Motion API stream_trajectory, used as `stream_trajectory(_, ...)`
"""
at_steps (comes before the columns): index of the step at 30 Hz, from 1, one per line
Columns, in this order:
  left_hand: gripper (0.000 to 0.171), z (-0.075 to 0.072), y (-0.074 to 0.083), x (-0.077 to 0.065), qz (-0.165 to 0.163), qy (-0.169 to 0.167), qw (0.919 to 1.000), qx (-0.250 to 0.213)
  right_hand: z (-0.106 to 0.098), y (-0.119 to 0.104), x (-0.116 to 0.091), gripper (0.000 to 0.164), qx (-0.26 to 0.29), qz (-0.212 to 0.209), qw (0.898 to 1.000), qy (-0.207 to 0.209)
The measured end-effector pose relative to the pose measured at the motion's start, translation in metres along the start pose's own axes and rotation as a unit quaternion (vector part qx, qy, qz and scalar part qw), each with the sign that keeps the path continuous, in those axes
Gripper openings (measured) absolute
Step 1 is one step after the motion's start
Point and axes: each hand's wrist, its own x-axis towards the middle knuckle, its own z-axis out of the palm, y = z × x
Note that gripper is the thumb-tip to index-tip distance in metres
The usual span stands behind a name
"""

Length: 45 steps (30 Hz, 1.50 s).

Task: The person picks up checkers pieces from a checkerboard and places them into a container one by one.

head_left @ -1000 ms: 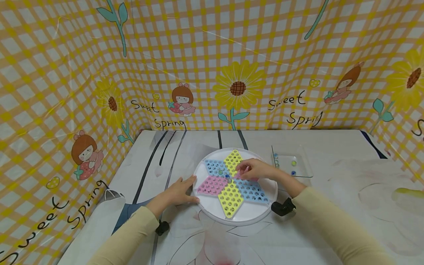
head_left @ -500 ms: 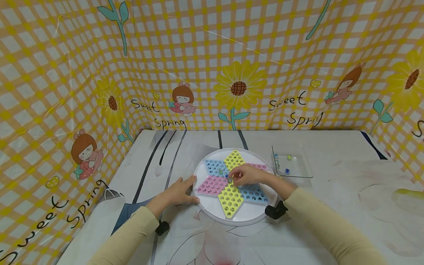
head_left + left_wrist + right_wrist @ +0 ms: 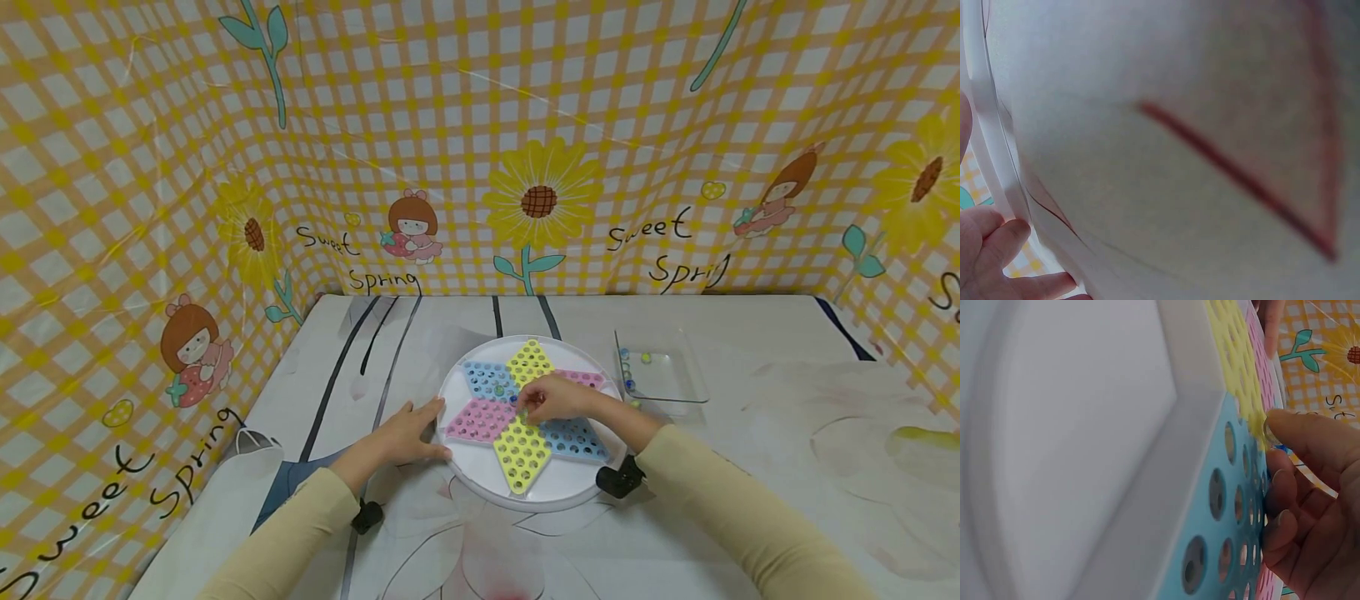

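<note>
A round white Chinese checkers board (image 3: 465, 475) bears a star of yellow, pink and light-blue sections full of holes. My right hand (image 3: 558, 397) is over its centre, with thumb and fingers bent together. In the right wrist view, a clear glass marble (image 3: 1268, 432) shows at the thumb tip, pinched there, with the curled fingers low over the blue section. A blue marble (image 3: 513, 399) sits beside those fingertips, and a greenish marble (image 3: 499, 390) lies in the far-left blue section. My left hand (image 3: 408, 432) rests at the board's left rim, fingers spread.
Right of the board stands a clear square tray (image 3: 682, 392), with a yellow marble (image 3: 647, 358), a blue marble (image 3: 630, 385) and others along its left side. A white object with a loop (image 3: 255, 446) lies far left. A checked cloth (image 3: 465, 108) hangs behind the table.
My right hand has moved left and nearer, from the far-right pink section to the board's centre. In the tray, the yellow and blue marbles have rolled left. The left hand stays put.
</note>
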Motion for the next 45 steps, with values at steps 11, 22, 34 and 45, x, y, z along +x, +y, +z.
stream_trajectory(11, 0.089, 0.001, -0.001, -0.001, 0.001, 0.001, 1.0000, -0.007, -0.002, 0.005, -0.004, 0.011, 0.021, -0.009, 1.000, 0.003)
stream_trajectory(22, 0.089, 0.000, 0.000, 0.000, -0.003, -0.002, 1.0000, 0.000, -0.014, 0.010, -0.009, 0.013, 0.041, -0.005, 0.999, 0.021)
stream_trajectory(34, 0.089, 0.001, 0.000, -0.001, 0.001, -0.003, 1.0000, -0.001, -0.034, 0.015, -0.020, 0.019, 0.062, 0.036, 0.997, 0.031)
stream_trajectory(45, 0.089, 0.000, 0.001, -0.002, 0.001, 0.000, 1.0000, -0.002, -0.059, 0.023, -0.039, 0.020, 0.058, 0.015, 0.997, 0.047)
